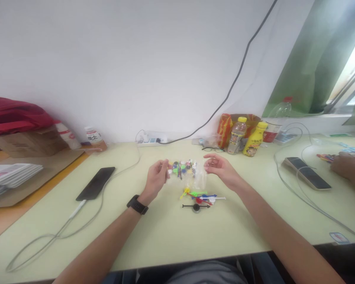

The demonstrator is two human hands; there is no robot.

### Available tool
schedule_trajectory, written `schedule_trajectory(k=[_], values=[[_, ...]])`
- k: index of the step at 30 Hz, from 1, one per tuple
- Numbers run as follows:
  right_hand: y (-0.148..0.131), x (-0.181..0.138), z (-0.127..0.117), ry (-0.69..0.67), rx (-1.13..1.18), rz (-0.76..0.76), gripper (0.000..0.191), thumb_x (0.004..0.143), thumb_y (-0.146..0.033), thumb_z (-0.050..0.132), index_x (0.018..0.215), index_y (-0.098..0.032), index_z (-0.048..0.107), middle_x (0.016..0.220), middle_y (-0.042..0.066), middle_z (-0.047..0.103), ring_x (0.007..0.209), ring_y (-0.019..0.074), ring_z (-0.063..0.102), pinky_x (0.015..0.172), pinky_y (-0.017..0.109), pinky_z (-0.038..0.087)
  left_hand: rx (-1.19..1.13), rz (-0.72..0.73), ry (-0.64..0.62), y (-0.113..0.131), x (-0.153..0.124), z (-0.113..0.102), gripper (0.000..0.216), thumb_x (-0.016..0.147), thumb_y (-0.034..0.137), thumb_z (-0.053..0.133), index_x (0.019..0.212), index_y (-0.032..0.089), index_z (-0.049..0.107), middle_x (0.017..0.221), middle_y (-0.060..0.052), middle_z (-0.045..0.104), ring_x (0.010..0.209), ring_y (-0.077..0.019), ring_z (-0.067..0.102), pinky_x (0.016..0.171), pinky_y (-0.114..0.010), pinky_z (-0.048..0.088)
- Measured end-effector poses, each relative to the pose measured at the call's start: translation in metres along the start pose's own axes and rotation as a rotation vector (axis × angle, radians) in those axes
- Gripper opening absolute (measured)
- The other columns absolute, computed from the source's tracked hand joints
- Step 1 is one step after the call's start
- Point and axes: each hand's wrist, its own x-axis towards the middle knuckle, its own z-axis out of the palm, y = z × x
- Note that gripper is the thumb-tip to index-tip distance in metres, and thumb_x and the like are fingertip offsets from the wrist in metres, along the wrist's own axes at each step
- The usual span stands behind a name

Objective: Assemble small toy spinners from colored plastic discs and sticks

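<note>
A clear plastic bag (199, 179) with several small coloured pieces (182, 167) inside is held just above the table. Pinched at its left edge, the bag is in my left hand (157, 175), which has a black watch on the wrist. My right hand (220, 167) is at the bag's right edge, fingers curved and apart; whether they touch the plastic is unclear. Below the bag lies a loose group of coloured arrow spinners (205, 197) in yellow, green, blue, red and white. A black arrow spinner (196, 206) with a round base lies nearest me.
On the left are a phone (96, 184) with its charging cable and a drink bottle (95, 139). Yellow-capped bottles (255, 140) and glasses (212, 149) stand or lie at the back right. Further right are a dark device (307, 173) and another person's hand (349, 167).
</note>
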Motion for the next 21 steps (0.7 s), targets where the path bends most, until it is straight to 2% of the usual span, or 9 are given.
schedule_trajectory(k=[3,6,9,12,15,18,21], values=[[0.008,-0.001,0.008,0.128,-0.174,-0.126,0.055,0.07,-0.042,0.086,0.115,-0.024,0.06,0.101,0.004,0.063,0.084,0.0185,0.06,0.079,0.037,0.053,-0.037,0.014,0.024,0.0,-0.003,0.002,0.049,0.097,0.062,0.057,0.074,0.019,0.054,0.052,0.004,0.055,0.041,-0.0081,0.043,0.042,-0.02,0.033],[0.012,-0.005,0.017,0.278,-0.5,-0.29,0.037,0.077,-0.042,0.08,0.105,-0.023,0.065,0.099,0.006,0.062,0.082,0.0206,0.055,0.077,0.038,0.05,-0.078,0.052,-0.003,0.001,-0.005,0.004,0.049,0.098,0.061,0.056,0.073,0.019,0.053,0.055,0.003,0.056,0.044,-0.0091,0.047,0.044,-0.022,0.038],[0.013,-0.008,0.025,0.258,-0.629,-0.336,0.022,0.088,-0.044,0.069,0.096,-0.023,0.07,0.092,0.007,0.062,0.08,0.0219,0.055,0.076,0.038,0.047,-0.109,0.102,-0.032,0.002,-0.006,0.005,0.049,0.1,0.06,0.054,0.075,0.019,0.056,0.057,0.001,0.058,0.047,-0.0101,0.051,0.047,-0.023,0.042],[0.011,-0.01,0.029,0.167,-0.555,-0.277,0.034,0.097,-0.05,0.056,0.089,-0.022,0.072,0.085,0.007,0.065,0.079,0.0223,0.058,0.073,0.036,0.046,-0.122,0.139,-0.031,0.002,-0.006,0.006,0.047,0.1,0.059,0.054,0.076,0.018,0.056,0.06,0.001,0.06,0.047,-0.0093,0.052,0.048,-0.023,0.043],[0.007,-0.01,0.031,0.106,-0.431,-0.184,0.045,0.099,-0.057,0.051,0.086,-0.02,0.073,0.088,0.007,0.071,0.085,0.0234,0.063,0.074,0.035,0.047,-0.141,0.154,-0.015,0.003,-0.007,0.006,0.043,0.1,0.057,0.056,0.081,0.019,0.057,0.067,0.001,0.063,0.048,-0.0084,0.052,0.047,-0.023,0.042],[0.002,-0.011,0.032,0.081,-0.3,-0.091,0.045,0.095,-0.062,0.058,0.09,-0.02,0.075,0.094,0.007,0.075,0.092,0.0239,0.067,0.081,0.036,0.05,-0.126,0.176,0.035,0.003,-0.007,0.007,0.042,0.1,0.057,0.056,0.083,0.019,0.056,0.073,0.0,0.067,0.05,-0.0088,0.054,0.05,-0.023,0.044],[-0.002,-0.013,0.033,0.071,-0.154,-0.02,0.042,0.088,-0.06,0.069,0.102,-0.021,0.075,0.102,0.009,0.078,0.1,0.0246,0.071,0.093,0.039,0.053,-0.073,0.212,0.077,0.003,-0.007,0.008,0.039,0.1,0.057,0.056,0.089,0.019,0.058,0.077,-0.002,0.069,0.058,-0.0116,0.058,0.056,-0.025,0.049]])
